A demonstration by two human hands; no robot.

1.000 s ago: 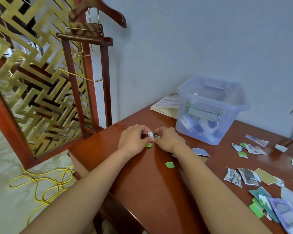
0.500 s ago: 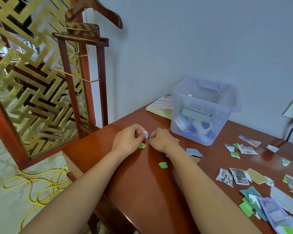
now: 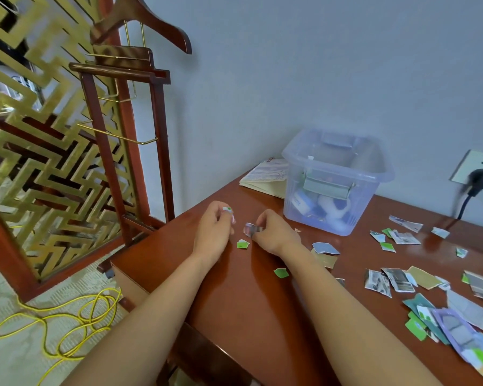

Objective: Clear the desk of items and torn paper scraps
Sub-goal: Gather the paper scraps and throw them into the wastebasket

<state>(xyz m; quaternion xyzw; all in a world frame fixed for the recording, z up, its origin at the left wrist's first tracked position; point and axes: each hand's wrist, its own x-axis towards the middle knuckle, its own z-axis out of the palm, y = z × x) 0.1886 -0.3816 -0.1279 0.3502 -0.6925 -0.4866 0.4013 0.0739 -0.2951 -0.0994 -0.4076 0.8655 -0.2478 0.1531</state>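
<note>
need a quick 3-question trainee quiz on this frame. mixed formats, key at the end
1. True or false: the left hand pinches a green-tipped scrap while the right hand pinches a grey scrap.
2. Where does the clear bin stand? A) on a chair B) on the desk, near the wall C) on a shelf
3. Fill in: the loose cable lying beside the desk is ____ in colour.

Key: 1 true; 2 B; 3 yellow.
</note>
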